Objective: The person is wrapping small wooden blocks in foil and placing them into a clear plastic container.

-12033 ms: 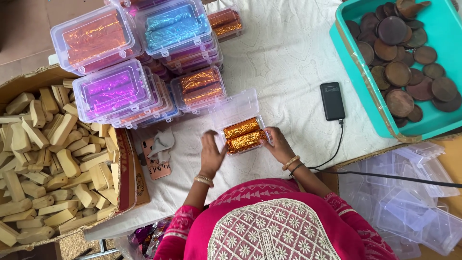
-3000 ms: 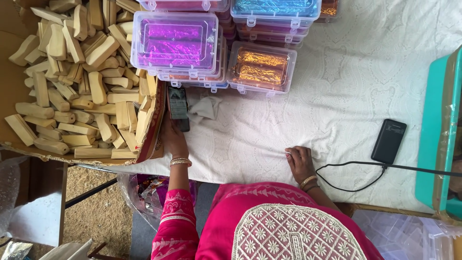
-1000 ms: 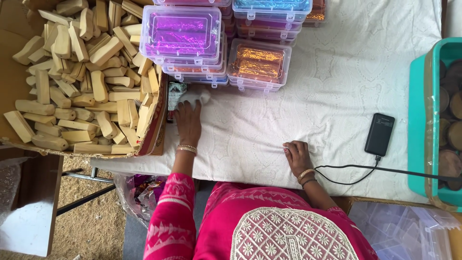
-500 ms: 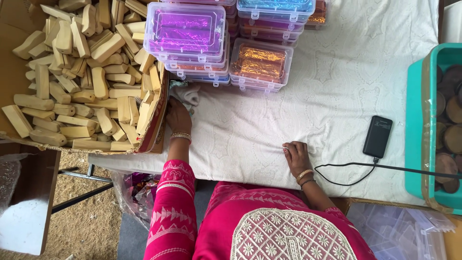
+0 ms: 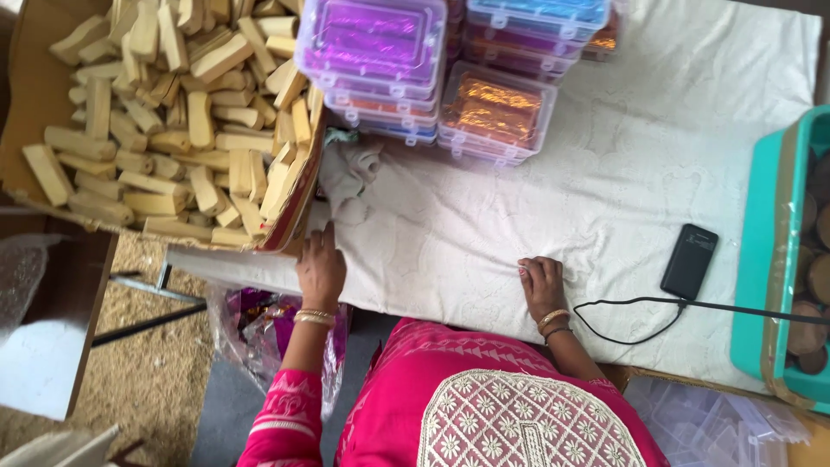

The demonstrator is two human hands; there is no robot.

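The left hand (image 5: 322,270) lies flat near the edge of the counter (image 5: 605,164), which has a white cloth over it. Its fingers (image 5: 327,235) are stretched out, close together, and hold nothing. The tips point to 12 o'clock and are just below a crumpled grey rag (image 5: 347,175). The rag lies on the white cloth, right beside the corner of a cardboard box (image 5: 298,195). The box is at 10 o'clock from the hand and is full of pale wooden blocks (image 5: 173,121).

The right hand (image 5: 543,285) rests on the counter too, well apart from the left one. Its fingers (image 5: 527,268) are curled loosely with nothing in them.

At 12 o'clock from the rag stand stacks of clear plastic boxes (image 5: 432,69) with shiny purple, orange and blue foil inside. At 3 o'clock from the right hand lies a black power bank (image 5: 689,261) with a black cable (image 5: 622,307). Further right is a teal tray (image 5: 765,259) with round brown discs (image 5: 817,277).
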